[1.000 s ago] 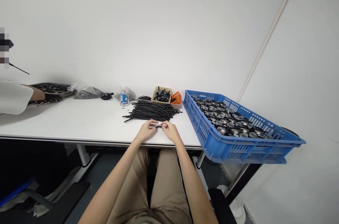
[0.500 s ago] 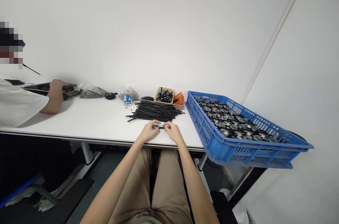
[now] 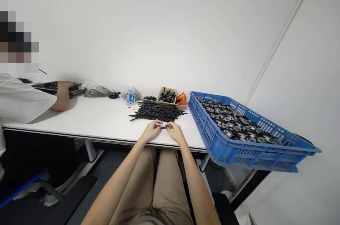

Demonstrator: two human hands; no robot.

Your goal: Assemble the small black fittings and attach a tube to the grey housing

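Just inside the near edge of the white table (image 3: 106, 120), two bare hands are meeting above the lap: the left hand (image 3: 151, 131) is pinching one end of a small curved black piece (image 3: 163, 127), and the right hand (image 3: 175, 133) is gripping the other end, fingertips drawn narrow. They are probably keeping it low and centred so that both ends are staying steady; its finer detail is too small to tell. Right behind the fingers, a heap of black tubes (image 3: 156, 111) is lying mostly crosswise, seemingly kept within short reach. To the right, a blue crate (image 3: 233, 152) is standing beside the table, holding rows of round-faced parts (image 3: 233, 124), perhaps laid in order to save room. Beyond the tubes, a cream basket (image 3: 167, 103) and an orange basket (image 3: 182, 98) are keeping small pieces apart, presumably to stop them mixing, while a bottle (image 3: 130, 98) is standing upright leftward. Farther left, a clear bag (image 3: 96, 90) is slumping near a dark tray (image 3: 77, 93), into which a co-worker's hand (image 3: 64, 86) is reaching. Compared with a second ago, the whole view is sitting slightly more to the left, the co-worker's sleeve (image 3: 23, 99) is filling more of that side, and both hands are holding almost the same pose.
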